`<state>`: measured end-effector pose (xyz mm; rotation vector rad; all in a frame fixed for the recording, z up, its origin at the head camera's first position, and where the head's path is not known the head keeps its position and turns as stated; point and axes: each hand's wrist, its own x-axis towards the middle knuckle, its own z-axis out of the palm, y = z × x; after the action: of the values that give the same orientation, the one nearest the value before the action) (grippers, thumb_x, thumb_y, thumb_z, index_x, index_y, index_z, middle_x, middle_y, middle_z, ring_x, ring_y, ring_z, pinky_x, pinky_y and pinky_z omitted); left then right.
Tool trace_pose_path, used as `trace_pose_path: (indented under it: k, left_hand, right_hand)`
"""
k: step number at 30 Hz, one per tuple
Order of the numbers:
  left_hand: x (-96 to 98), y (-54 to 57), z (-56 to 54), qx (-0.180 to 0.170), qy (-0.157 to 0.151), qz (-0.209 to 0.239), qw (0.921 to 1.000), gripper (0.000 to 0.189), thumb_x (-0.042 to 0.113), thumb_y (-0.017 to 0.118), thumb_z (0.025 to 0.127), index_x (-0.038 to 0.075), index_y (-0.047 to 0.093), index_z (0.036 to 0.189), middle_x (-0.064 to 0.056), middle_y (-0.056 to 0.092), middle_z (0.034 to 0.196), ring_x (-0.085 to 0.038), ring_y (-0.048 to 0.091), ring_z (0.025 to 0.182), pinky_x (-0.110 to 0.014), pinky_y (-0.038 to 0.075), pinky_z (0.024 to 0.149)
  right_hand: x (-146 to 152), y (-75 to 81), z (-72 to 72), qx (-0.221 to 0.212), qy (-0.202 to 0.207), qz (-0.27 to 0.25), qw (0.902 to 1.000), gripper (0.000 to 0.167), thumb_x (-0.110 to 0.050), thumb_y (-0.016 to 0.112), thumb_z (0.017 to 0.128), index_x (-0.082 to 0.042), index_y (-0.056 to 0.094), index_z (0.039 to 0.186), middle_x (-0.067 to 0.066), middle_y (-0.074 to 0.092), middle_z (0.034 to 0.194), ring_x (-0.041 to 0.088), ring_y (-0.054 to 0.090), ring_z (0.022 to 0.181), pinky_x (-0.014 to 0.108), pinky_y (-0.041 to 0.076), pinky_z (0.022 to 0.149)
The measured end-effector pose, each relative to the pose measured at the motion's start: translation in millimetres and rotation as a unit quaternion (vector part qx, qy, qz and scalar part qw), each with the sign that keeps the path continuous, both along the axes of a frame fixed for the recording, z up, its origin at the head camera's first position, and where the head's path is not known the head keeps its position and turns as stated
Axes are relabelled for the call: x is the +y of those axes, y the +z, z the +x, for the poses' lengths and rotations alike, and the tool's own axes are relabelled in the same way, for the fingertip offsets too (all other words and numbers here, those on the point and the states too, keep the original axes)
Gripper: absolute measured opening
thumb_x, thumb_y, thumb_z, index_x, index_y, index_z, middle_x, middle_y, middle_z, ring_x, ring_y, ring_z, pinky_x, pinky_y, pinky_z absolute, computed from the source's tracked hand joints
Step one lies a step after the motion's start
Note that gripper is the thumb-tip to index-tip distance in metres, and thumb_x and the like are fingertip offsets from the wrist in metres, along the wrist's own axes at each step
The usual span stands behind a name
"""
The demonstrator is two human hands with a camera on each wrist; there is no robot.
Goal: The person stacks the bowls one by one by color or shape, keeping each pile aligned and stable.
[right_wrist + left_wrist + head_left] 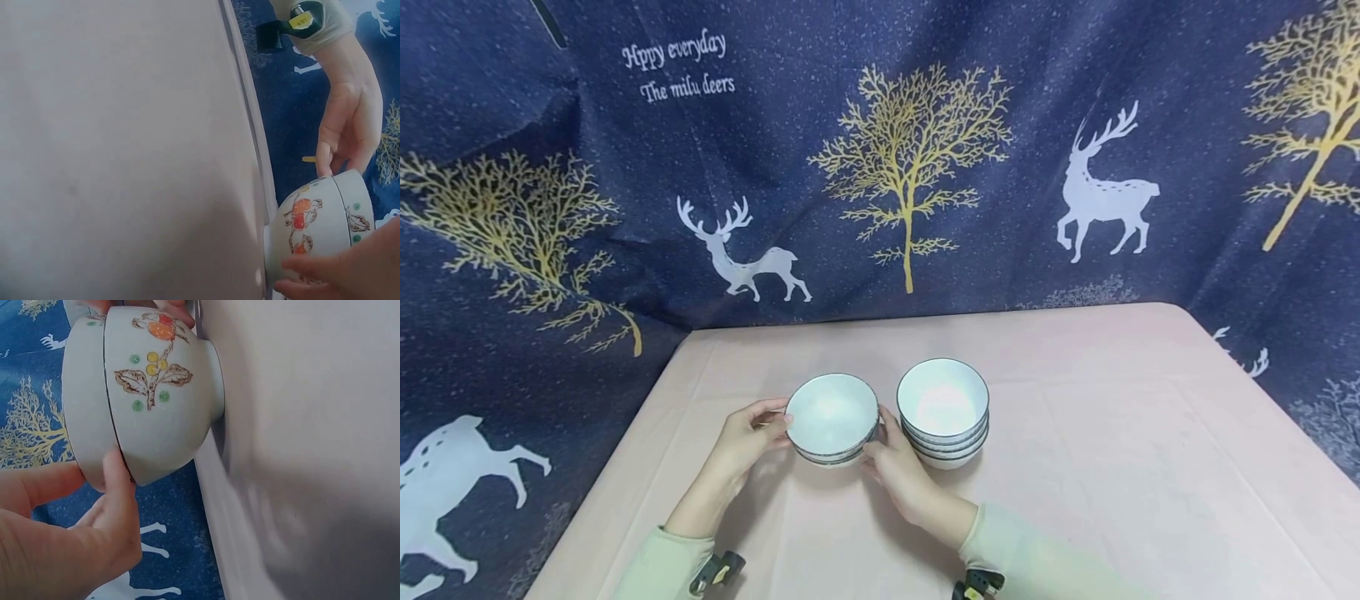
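Two white bowls with dark rims, one nested in the other, form a small stack on the table; the upper bowl [831,414] faces up. My left hand [748,437] holds the upper bowl at its left side, thumb near the seam between the two bowls in the left wrist view. On the opposite side my right hand [904,471] grips the bowls, thumb in front and fingers behind. Painted leaves and orange fruit decorate the lower bowl [159,394]. Just right of my right hand stands a taller stack of matching bowls [943,404].
A pale pink cloth covers the table [1112,467]. Behind it and along the left side hangs a dark blue curtain [985,275] printed with deer and yellow trees. The taller stack sits close beside my right fingers.
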<state>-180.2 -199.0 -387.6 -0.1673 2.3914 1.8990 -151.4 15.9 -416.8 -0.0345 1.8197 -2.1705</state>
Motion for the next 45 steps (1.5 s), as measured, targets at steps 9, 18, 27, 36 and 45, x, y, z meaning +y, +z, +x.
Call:
trace_pose_path:
  k: [9, 18, 27, 36, 45]
  left_hand:
    - [2.1, 1.7, 0.5, 0.000, -0.005, -0.035, 0.9994, 0.042, 0.002, 0.055, 0.094, -0.007, 0.047, 0.135, -0.025, 0.048, 0.127, -0.030, 0.055, 0.113, -0.025, 0.054, 0.093]
    - [4.1, 6.1, 0.6, 0.009, -0.023, -0.023, 0.9994, 0.048, 0.006, 0.054, 0.095, -0.005, 0.041, 0.140, -0.026, 0.043, 0.140, -0.037, 0.039, 0.132, -0.047, 0.036, 0.112]
    - [5.1, 10.2, 0.1, 0.018, -0.025, -0.020, 0.9993, 0.050, 0.009, 0.054, 0.096, -0.004, 0.037, 0.142, -0.025, 0.035, 0.147, -0.039, 0.027, 0.140, -0.050, 0.025, 0.117]
    - [5.4, 15.3, 0.9, 0.030, -0.019, -0.033, 0.9988, 0.050, 0.010, 0.054, 0.097, -0.002, 0.038, 0.143, -0.025, 0.034, 0.148, -0.038, 0.027, 0.140, -0.053, 0.026, 0.116]
    - [7.0, 18.7, 1.2, 0.035, -0.010, -0.049, 0.9982, 0.051, 0.012, 0.055, 0.097, 0.000, 0.038, 0.143, -0.024, 0.034, 0.148, -0.039, 0.031, 0.138, -0.053, 0.030, 0.114]
  right_hand:
    - [-4, 4.0, 5.0, 0.097, -0.039, 0.103, 0.9892, 0.067, -0.006, 0.044, 0.095, 0.000, 0.008, 0.153, 0.024, 0.010, 0.157, 0.043, 0.014, 0.143, 0.056, 0.012, 0.118]
    - [-4, 7.7, 9.1, 0.180, -0.052, 0.174, 0.9666, 0.067, -0.009, 0.049, 0.097, -0.007, 0.013, 0.154, 0.014, 0.016, 0.159, 0.029, 0.011, 0.146, 0.051, 0.011, 0.120]
    - [-4, 9.4, 11.7, 0.194, -0.044, 0.199, 0.9597, 0.068, -0.015, 0.048, 0.099, -0.014, 0.011, 0.155, 0.006, 0.013, 0.160, 0.023, 0.010, 0.146, 0.049, 0.012, 0.120]
    - [-3, 15.6, 14.9, 0.228, -0.036, 0.203, 0.9514, 0.066, -0.020, 0.049, 0.100, -0.015, 0.014, 0.155, 0.006, 0.014, 0.160, 0.024, 0.010, 0.146, 0.051, 0.014, 0.120]
    - [-1, 23.6, 14.4, 0.273, -0.017, 0.202, 0.9405, 0.066, -0.027, 0.049, 0.100, -0.022, 0.014, 0.155, 0.002, 0.011, 0.160, 0.020, 0.009, 0.146, 0.050, 0.013, 0.120]
